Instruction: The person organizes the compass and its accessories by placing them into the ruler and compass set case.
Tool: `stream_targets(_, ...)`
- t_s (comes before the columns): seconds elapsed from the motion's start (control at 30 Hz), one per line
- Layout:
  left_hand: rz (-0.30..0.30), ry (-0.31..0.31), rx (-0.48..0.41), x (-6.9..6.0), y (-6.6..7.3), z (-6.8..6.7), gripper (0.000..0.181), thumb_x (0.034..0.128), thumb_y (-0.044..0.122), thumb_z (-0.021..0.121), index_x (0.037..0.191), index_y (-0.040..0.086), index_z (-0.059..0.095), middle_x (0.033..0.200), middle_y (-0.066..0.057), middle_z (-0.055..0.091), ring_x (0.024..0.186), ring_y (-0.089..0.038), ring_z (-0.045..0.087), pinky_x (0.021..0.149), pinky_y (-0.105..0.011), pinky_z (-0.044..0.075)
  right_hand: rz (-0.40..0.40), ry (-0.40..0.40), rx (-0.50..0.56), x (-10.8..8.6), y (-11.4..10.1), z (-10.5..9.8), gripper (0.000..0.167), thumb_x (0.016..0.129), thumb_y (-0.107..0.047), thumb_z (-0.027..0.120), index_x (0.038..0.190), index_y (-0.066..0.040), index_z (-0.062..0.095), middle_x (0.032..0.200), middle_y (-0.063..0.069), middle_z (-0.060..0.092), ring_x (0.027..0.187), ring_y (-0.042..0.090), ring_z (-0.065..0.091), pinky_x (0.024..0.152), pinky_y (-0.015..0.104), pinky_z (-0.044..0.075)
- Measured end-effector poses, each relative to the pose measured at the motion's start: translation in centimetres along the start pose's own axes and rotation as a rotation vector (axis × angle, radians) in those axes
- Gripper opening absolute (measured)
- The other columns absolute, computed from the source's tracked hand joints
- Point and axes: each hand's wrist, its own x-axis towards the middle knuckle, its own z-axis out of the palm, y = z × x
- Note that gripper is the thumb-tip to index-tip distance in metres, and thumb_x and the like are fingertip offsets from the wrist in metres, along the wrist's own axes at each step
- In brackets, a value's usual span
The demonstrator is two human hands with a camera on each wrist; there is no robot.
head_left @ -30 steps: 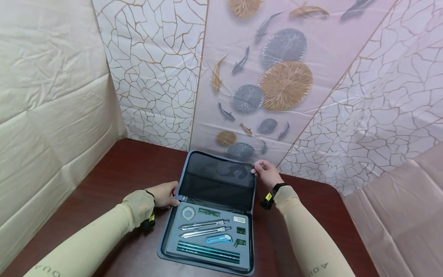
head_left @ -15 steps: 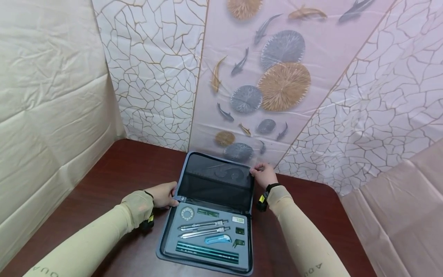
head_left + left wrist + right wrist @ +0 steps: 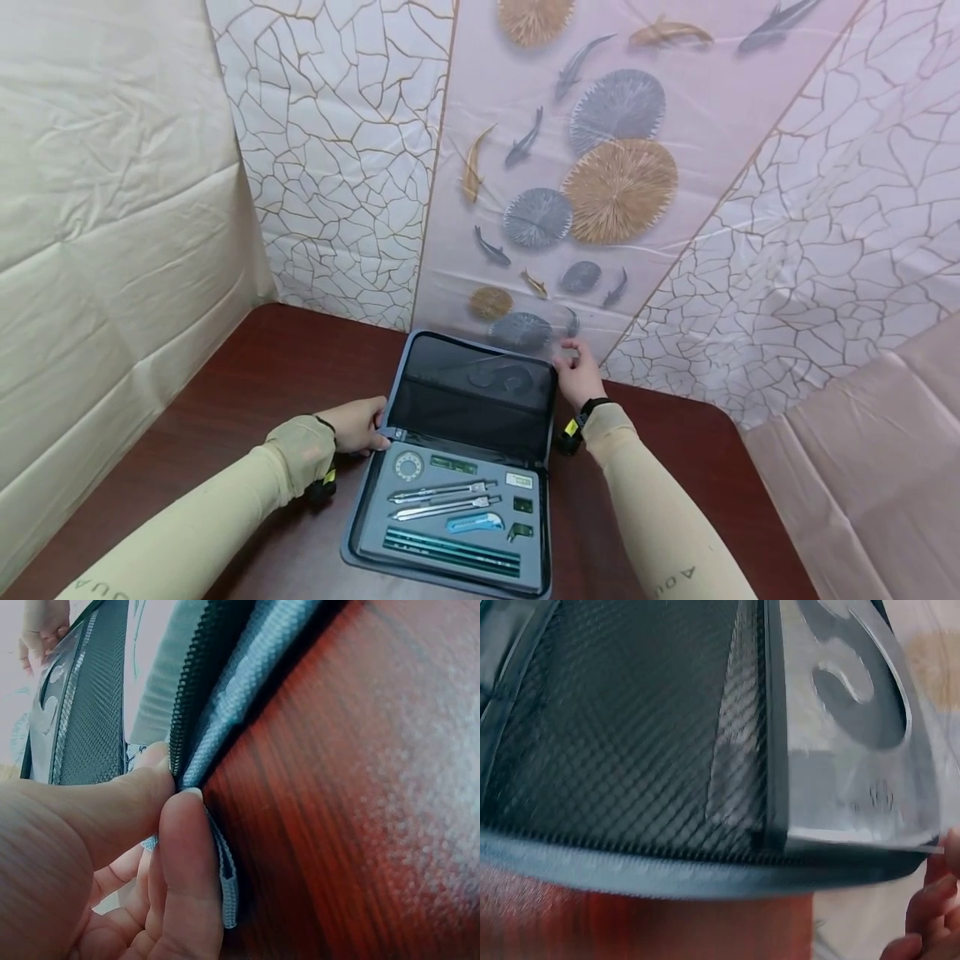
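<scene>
A blue-grey zip case (image 3: 348, 542) lies unfolded on the table. Its tray holds pencils (image 3: 450, 552), two metal compasses (image 3: 442, 506), a blue utility knife (image 3: 475, 522) and smaller pieces in grey foam. My left hand (image 3: 358, 425) pinches the case's zipped edge near the hinge; in the left wrist view a fabric tab (image 3: 229, 900) hangs by the fingers. At the lid's upper right corner, my right hand (image 3: 580, 379) has thumb and forefinger pinched at the edge of a clear plastic template (image 3: 832, 787), which lies behind the lid's mesh pocket (image 3: 637, 727).
The case rests on a dark red-brown wooden table (image 3: 247, 375). Behind it hangs a patterned cloth (image 3: 495, 258), close to the lid's top edge. Pale cloth (image 3: 112, 292) also covers the left side.
My right hand's fingers have shifted at the lid's corner, the forefinger now raised and bent. The template's cut-outs sit slightly lower in the lid. My left hand keeps its hold on the case.
</scene>
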Motion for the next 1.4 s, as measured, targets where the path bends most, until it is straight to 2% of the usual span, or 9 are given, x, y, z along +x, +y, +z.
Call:
stream_targets(0.2, 0.002, 0.003, 0.006, 0.0, 0.0, 0.1, 0.033, 0.0847, 0.009, 0.075, 0.088, 0.001, 0.043, 0.065, -0.009, 0.050, 0.054, -0.018, 0.052, 0.053, -0.029, 0.048, -0.027, -0.058, -0.055, -0.1, 1.3, -0.5, 0.034, 0.100, -0.016, 0.054, 0.132, -0.004, 0.051, 0.101, 0.014, 0.060, 0.085, 0.025, 0.054, 0.070, 0.036, 0.042)
stream_targets(0.37, -0.010, 0.014, 0.002, 0.3, -0.4, 0.2, 0.034, 0.0838, 0.009, 0.076, 0.087, 0.003, 0.043, 0.066, -0.010, 0.051, 0.054, -0.018, 0.053, 0.053, -0.030, 0.049, -0.059, 0.005, -0.093, -0.4, 1.0, -0.1, 0.028, 0.101, -0.027, 0.052, 0.121, -0.007, 0.058, 0.105, 0.014, 0.058, 0.091, 0.029, 0.053, 0.076, 0.039, 0.043)
stream_targets(0.47, -0.019, 0.015, -0.001, 0.5, -0.5, 0.2, 0.034, 0.0838, 0.009, 0.076, 0.088, 0.003, 0.043, 0.067, -0.010, 0.052, 0.054, -0.018, 0.052, 0.054, -0.030, 0.049, -0.010, 0.048, -0.019, -0.7, 0.2, 0.2, 0.031, 0.101, -0.034, 0.051, 0.113, -0.007, 0.057, 0.106, 0.013, 0.054, 0.092, 0.028, 0.050, 0.078, 0.038, 0.041)
stream_targets(0.6, -0.017, 0.013, -0.008, 0.5, -0.3, 0.3, 0.033, 0.0837, 0.009, 0.076, 0.087, 0.003, 0.044, 0.066, -0.010, 0.052, 0.053, -0.018, 0.052, 0.054, -0.030, 0.049, 0.068, 0.047, 0.138, -0.5, -0.7, 0.1, 0.032, 0.101, -0.035, 0.050, 0.107, -0.004, 0.054, 0.109, 0.012, 0.055, 0.095, 0.025, 0.048, 0.081, 0.035, 0.038)
stream_targets(0.77, -0.013, 0.011, -0.009, 0.6, -0.2, 0.4, 0.033, 0.0838, 0.009, 0.076, 0.087, 0.003, 0.044, 0.064, -0.009, 0.051, 0.052, -0.017, 0.051, 0.053, -0.030, 0.049, 0.043, 0.054, 0.186, 0.1, -0.7, -0.3, 0.023, 0.101, -0.025, 0.053, 0.100, -0.003, 0.057, 0.097, 0.013, 0.067, 0.087, 0.020, 0.055, 0.078, 0.030, 0.039)
stream_targets(0.97, -0.003, 0.010, -0.003, 0.6, -0.2, 0.5, 0.033, 0.0837, 0.009, 0.076, 0.087, 0.003, 0.044, 0.065, -0.009, 0.051, 0.053, -0.018, 0.051, 0.052, -0.030, 0.048, -0.029, 0.009, 0.011, 0.0, 0.4, -0.6, 0.025, 0.100, -0.029, 0.055, 0.097, -0.004, 0.059, 0.085, 0.006, 0.068, 0.075, 0.020, 0.053, 0.068, 0.032, 0.038)
stream_targets(1.13, -0.004, -0.002, 0.020, 0.7, -0.5, 0.6, 0.032, 0.0850, 0.011, 0.075, 0.087, 0.003, 0.044, 0.066, -0.009, 0.052, 0.056, -0.018, 0.054, 0.053, -0.030, 0.048, -0.068, -0.006, -0.133, -0.7, 0.8, -0.3, 0.028, 0.099, -0.034, 0.056, 0.098, -0.006, 0.060, 0.093, 0.008, 0.064, 0.083, 0.025, 0.053, 0.072, 0.035, 0.040)
stream_targets(1.23, -0.001, 0.003, 0.028, 0.7, -0.6, 0.6, 0.032, 0.0850, 0.011, 0.075, 0.087, 0.004, 0.044, 0.067, -0.009, 0.052, 0.057, -0.019, 0.055, 0.054, -0.030, 0.049, 0.014, 0.017, -0.104, -1.4, 0.5, -0.1, 0.024, 0.098, -0.031, 0.056, 0.098, -0.007, 0.060, 0.098, 0.009, 0.058, 0.086, 0.026, 0.050, 0.074, 0.037, 0.039)
stream_targets(1.4, -0.007, 0.011, 0.018, 0.4, -0.2, 0.4, 0.032, 0.0846, 0.009, 0.075, 0.085, 0.004, 0.044, 0.067, -0.009, 0.052, 0.056, -0.018, 0.053, 0.055, -0.031, 0.050, 0.222, 0.020, 0.116, -2.0, -0.3, 0.5, 0.020, 0.097, -0.025, 0.055, 0.100, -0.006, 0.058, 0.101, 0.010, 0.051, 0.073, 0.022, 0.044, 0.064, 0.035, 0.037)
